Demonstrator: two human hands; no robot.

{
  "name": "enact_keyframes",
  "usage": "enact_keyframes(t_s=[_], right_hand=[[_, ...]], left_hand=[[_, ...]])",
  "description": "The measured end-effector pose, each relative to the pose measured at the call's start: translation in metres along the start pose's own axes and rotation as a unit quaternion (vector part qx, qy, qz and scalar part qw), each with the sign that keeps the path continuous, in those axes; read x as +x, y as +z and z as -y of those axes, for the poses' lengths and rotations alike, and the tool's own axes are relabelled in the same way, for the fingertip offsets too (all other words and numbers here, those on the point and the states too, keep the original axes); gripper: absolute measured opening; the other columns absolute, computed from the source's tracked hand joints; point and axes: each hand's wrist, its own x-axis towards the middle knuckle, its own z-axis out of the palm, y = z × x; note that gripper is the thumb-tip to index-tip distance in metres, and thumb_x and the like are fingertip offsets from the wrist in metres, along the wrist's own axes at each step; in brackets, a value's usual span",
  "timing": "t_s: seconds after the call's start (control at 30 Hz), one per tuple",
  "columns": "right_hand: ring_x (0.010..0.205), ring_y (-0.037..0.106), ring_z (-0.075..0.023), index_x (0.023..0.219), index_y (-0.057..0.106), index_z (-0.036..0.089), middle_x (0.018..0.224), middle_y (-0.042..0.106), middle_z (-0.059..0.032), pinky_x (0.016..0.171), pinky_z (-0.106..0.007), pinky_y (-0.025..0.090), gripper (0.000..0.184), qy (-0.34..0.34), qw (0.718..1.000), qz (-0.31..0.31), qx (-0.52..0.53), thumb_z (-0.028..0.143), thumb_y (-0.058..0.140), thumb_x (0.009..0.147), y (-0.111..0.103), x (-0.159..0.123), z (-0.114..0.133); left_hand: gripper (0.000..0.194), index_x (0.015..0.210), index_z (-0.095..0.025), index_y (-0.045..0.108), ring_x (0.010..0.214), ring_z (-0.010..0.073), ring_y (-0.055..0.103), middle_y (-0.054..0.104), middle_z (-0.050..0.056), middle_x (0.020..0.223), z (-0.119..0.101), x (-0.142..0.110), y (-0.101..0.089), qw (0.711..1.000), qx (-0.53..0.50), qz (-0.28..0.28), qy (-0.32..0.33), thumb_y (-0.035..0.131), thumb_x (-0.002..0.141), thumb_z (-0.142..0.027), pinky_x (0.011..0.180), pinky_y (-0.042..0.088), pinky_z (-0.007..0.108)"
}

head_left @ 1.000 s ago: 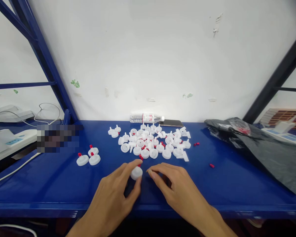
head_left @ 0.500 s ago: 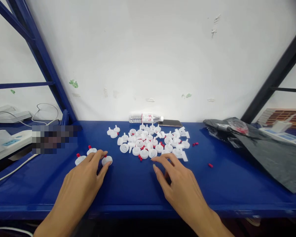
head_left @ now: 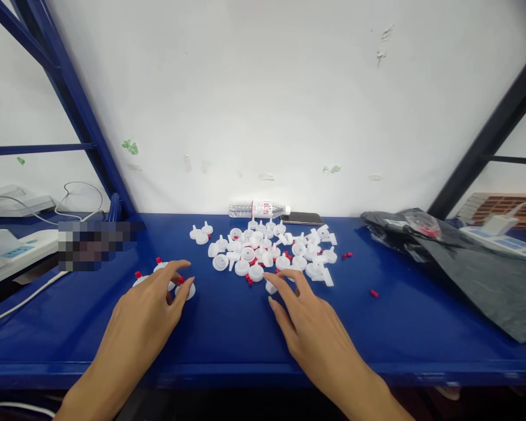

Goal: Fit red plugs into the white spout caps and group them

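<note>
My left hand (head_left: 151, 301) is at the left, thumb and index finger apart, beside a white spouted cap (head_left: 190, 290) with a red tip cover (head_left: 181, 280). Two more red-tipped caps stand behind this hand, partly hidden by it. My right hand (head_left: 304, 310) is at the near edge of a pile of white spouted caps (head_left: 248, 255). Between its index finger and thumb sits a white cap (head_left: 270, 287), partly covered by the fingers. Small red tip covers (head_left: 249, 281) lie among the pile.
A clear plastic bottle (head_left: 258, 209) and a dark phone (head_left: 304, 218) lie against the wall. Loose red tip covers (head_left: 374, 293) are to the right. A black plastic bag (head_left: 456, 280) covers the right side; a power strip (head_left: 30, 248) and cables are at the left.
My left fingers have lifted off the red-tipped cap, which sits slightly further left. My right fingers have closed around a white cap and drawn it a little out of the pile towards me.
</note>
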Motion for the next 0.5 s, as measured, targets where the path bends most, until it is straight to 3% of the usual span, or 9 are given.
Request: enact_keyframes(t_s=[0.13, 0.23, 0.3, 0.37, 0.43, 0.5], right_hand=[[0.063, 0.069, -0.0184, 0.136, 0.058, 0.025, 0.125, 0.061, -0.0105, 0.054, -0.035, 0.056, 0.035, 0.008, 1.000, -0.023, 0.014, 0.026, 0.050, 0.102, 0.003, -0.002, -0.002], [0.061, 0.067, -0.0166, 0.126, 0.063, 0.027, 0.119, 0.064, -0.0061, 0.057, -0.033, 0.055, 0.026, -0.007, 0.998, -0.036, 0.042, 0.029, 0.057, 0.100, 0.004, -0.003, -0.003], [0.063, 0.067, -0.0160, 0.123, 0.064, 0.029, 0.116, 0.067, -0.0028, 0.060, -0.032, 0.054, 0.024, -0.021, 0.996, -0.047, 0.075, 0.032, 0.060, 0.100, 0.003, -0.004, -0.003], [0.063, 0.067, -0.0152, 0.124, 0.062, 0.030, 0.111, 0.071, -0.0002, 0.061, -0.030, 0.053, 0.025, -0.036, 0.991, -0.055, 0.116, 0.036, 0.062, 0.099, 0.001, -0.005, -0.002], [0.062, 0.066, -0.0142, 0.128, 0.060, 0.032, 0.106, 0.074, 0.0017, 0.060, -0.027, 0.052, 0.031, -0.049, 0.986, -0.057, 0.150, 0.037, 0.064, 0.098, 0.000, -0.006, -0.003], [0.059, 0.065, -0.0133, 0.133, 0.056, 0.034, 0.100, 0.075, 0.0034, 0.059, -0.025, 0.050, 0.038, -0.059, 0.983, -0.049, 0.166, 0.037, 0.067, 0.096, 0.000, -0.007, -0.003]], left_hand=[[0.038, 0.131, -0.026, 0.059, 0.068, 0.0205, 0.065, 0.068, 0.006, 0.111, -0.013, -0.010, -0.004, 0.996, 0.047, -0.075, 0.002, 0.046, 0.099, -0.043, 0.057, 0.041, 0.031], [0.031, 0.123, -0.027, 0.063, 0.070, 0.0187, 0.062, 0.066, 0.004, 0.104, -0.024, -0.022, -0.006, 0.990, -0.010, -0.126, 0.064, 0.047, 0.100, -0.041, 0.059, 0.042, 0.030], [0.027, 0.119, -0.028, 0.064, 0.066, 0.0147, 0.059, 0.065, 0.000, 0.095, -0.031, -0.029, -0.003, 0.983, -0.103, -0.087, 0.122, 0.052, 0.100, -0.042, 0.062, 0.046, 0.028], [0.027, 0.122, -0.029, 0.063, 0.063, 0.0111, 0.059, 0.066, -0.002, 0.095, -0.040, -0.036, 0.001, 0.967, -0.198, 0.002, 0.157, 0.058, 0.098, -0.042, 0.063, 0.049, 0.025], [0.027, 0.123, -0.030, 0.064, 0.066, 0.0097, 0.062, 0.068, -0.002, 0.102, -0.049, -0.040, 0.006, 0.944, -0.272, 0.098, 0.160, 0.059, 0.098, -0.041, 0.057, 0.048, 0.021], [0.023, 0.116, -0.029, 0.068, 0.067, 0.0093, 0.063, 0.070, -0.002, 0.106, -0.056, -0.043, 0.009, 0.924, -0.321, 0.144, 0.148, 0.058, 0.099, -0.040, 0.052, 0.046, 0.020]])
